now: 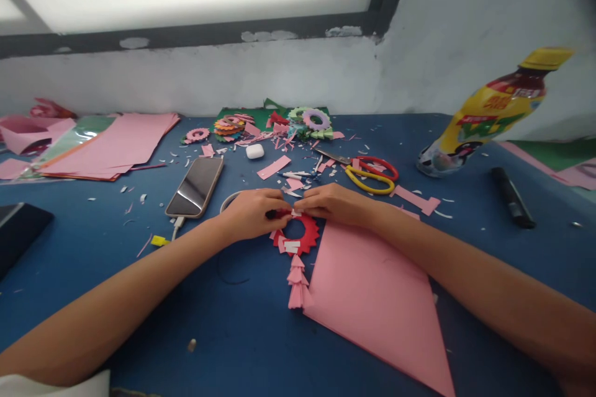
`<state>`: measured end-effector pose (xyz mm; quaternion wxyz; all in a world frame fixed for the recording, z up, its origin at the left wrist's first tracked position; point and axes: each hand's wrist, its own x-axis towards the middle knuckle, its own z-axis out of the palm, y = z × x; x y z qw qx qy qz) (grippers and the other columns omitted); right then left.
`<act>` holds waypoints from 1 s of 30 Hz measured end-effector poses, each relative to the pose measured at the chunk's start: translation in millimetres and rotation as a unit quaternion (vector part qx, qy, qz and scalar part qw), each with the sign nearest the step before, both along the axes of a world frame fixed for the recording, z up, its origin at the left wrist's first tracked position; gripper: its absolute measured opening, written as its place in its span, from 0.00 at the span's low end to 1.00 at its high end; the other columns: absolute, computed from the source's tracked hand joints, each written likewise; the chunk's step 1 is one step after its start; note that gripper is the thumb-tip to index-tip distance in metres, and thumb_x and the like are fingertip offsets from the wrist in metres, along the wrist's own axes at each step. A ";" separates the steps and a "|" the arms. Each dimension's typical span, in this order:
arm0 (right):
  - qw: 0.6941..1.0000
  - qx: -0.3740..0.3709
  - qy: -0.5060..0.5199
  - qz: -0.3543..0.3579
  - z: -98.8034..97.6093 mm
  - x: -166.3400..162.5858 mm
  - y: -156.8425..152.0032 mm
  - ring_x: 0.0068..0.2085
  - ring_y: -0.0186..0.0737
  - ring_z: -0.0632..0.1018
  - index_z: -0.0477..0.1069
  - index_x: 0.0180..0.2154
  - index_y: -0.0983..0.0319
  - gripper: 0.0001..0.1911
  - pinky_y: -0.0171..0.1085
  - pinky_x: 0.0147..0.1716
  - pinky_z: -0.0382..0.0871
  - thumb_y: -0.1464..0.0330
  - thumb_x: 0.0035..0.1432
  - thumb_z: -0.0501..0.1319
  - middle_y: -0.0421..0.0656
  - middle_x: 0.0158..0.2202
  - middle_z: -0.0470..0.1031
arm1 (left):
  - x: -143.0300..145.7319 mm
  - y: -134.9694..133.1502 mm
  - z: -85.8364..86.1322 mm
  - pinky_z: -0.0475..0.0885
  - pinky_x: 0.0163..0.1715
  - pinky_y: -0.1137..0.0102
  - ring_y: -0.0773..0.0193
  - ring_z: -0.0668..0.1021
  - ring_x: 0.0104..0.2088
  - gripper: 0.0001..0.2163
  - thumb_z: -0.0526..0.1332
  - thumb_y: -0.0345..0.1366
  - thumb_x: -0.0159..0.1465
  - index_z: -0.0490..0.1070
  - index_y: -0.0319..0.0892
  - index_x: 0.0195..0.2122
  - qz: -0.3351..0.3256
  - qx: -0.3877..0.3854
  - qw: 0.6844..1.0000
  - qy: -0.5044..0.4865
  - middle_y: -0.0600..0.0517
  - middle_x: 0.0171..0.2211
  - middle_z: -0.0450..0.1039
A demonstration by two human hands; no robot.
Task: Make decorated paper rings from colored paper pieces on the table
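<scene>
A red paper ring lies flat on the blue table. The left hand and right hand meet at its 12 o'clock edge, each curled nearly closed, fingertips pinching the rim. From the ring, a folded pink tassel sits at 6 o'clock, a pink sheet at 4, scissors at 1 and a phone at 10.

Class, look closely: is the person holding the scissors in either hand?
No: the scissors lie on the table beyond the left hand and right hand, which both pinch the red paper ring.
</scene>
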<state>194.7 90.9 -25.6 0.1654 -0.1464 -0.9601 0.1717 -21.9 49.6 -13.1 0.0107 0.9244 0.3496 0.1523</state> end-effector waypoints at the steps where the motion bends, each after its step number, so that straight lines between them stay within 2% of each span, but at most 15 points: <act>1: 1.000 0.001 0.000 0.002 -0.1 0.0 0.1 0.29 0.31 0.71 0.72 0.41 0.64 0.13 0.29 0.28 0.61 0.70 0.62 0.50 0.43 0.30 0.71 | 0.1 0.0 0.3 0.65 0.23 0.76 0.68 0.75 0.28 0.10 0.55 0.38 0.60 0.75 0.44 0.35 -0.001 0.000 1.000 -0.001 0.53 0.28 0.73; 5: 1.000 -0.006 -0.007 0.009 0.1 -0.3 0.1 0.30 0.31 0.71 0.72 0.42 0.63 0.12 0.29 0.29 0.61 0.70 0.61 0.51 0.44 0.33 0.72 | 0.8 0.2 0.3 0.65 0.23 0.76 0.69 0.74 0.27 0.10 0.55 0.38 0.60 0.75 0.44 0.34 -0.007 0.001 1.000 -0.013 0.53 0.28 0.72; 14: 1.000 -0.004 0.005 -0.001 -1.3 -1.1 -1.7 0.27 0.29 0.69 0.73 0.42 0.63 0.13 0.28 0.26 0.59 0.70 0.62 0.51 0.41 0.28 0.70 | 0.6 -1.3 1.3 0.64 0.23 0.76 0.69 0.74 0.27 0.09 0.56 0.38 0.60 0.75 0.44 0.34 0.003 -0.007 1.000 -0.009 0.54 0.28 0.72; 19: 0.998 -0.022 0.056 -0.026 -1.9 -0.3 -2.8 0.29 0.31 0.72 0.74 0.39 0.66 0.12 0.29 0.30 0.62 0.71 0.60 0.53 0.44 0.29 0.72 | 1.9 -1.2 3.4 0.64 0.23 0.76 0.70 0.73 0.26 0.09 0.56 0.38 0.60 0.74 0.43 0.36 0.009 -0.018 1.000 -0.010 0.54 0.29 0.72; 23: 0.997 -0.032 0.070 -0.024 0.1 1.8 -4.4 0.27 0.30 0.71 0.74 0.36 0.66 0.11 0.29 0.29 0.63 0.72 0.58 0.54 0.44 0.29 0.72 | -0.1 0.2 1.6 0.66 0.27 0.76 0.68 0.75 0.30 0.09 0.54 0.37 0.62 0.73 0.44 0.38 -0.021 -0.009 1.000 0.012 0.53 0.32 0.73; 30: 0.999 0.025 0.009 -0.020 2.1 5.5 -8.4 0.29 0.31 0.71 0.74 0.37 0.64 0.12 0.31 0.29 0.62 0.72 0.58 0.52 0.45 0.31 0.73 | -3.5 1.3 -2.3 0.67 0.31 0.72 0.67 0.74 0.31 0.11 0.50 0.37 0.64 0.72 0.45 0.40 -0.075 0.049 0.994 0.057 0.52 0.34 0.73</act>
